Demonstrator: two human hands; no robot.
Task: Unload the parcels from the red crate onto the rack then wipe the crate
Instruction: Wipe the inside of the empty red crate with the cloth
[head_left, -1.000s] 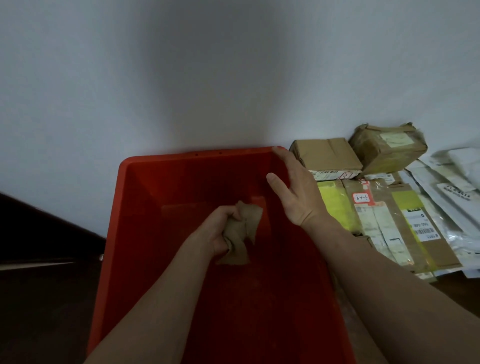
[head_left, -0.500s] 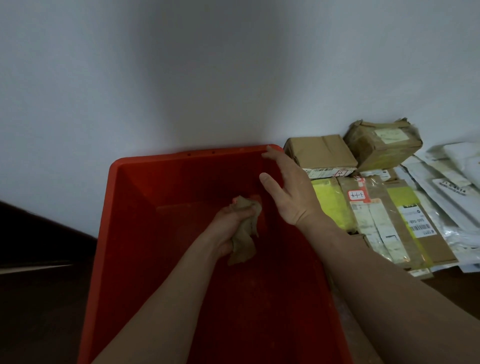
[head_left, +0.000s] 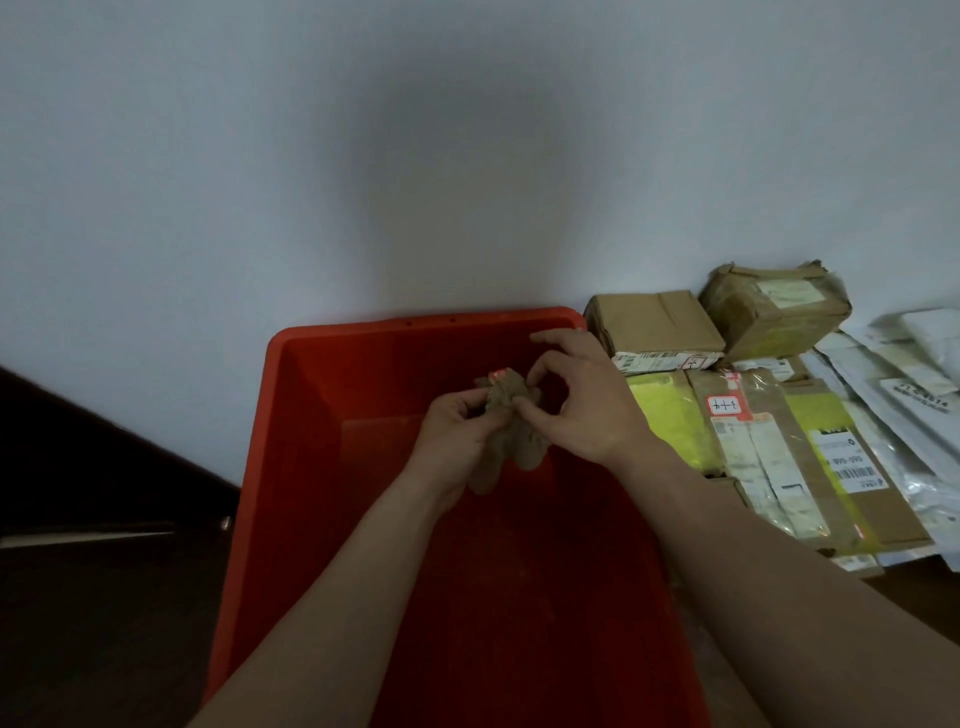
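Observation:
The red crate (head_left: 291, 467) fills the lower middle of the head view, with no parcels visible inside it. Over its far end both my hands hold a crumpled tan cloth (head_left: 511, 431). My left hand (head_left: 457, 436) grips the cloth from the left. My right hand (head_left: 576, 405) pinches it from the right with thumb and fingertips. To the right of the crate lie the parcels: two brown boxes (head_left: 654, 325) (head_left: 774, 306) against the wall, and flat taped parcels with yellow patches (head_left: 779, 457) in front of them.
A pale wall (head_left: 415, 156) rises right behind the crate. White and grey mailer bags (head_left: 904, 379) are piled at the far right. A dark surface and a dark band (head_left: 104, 571) lie left of the crate.
My right hand left the crate's far right rim and came in to pinch the cloth. My left hand lifted the cloth a little toward the far end.

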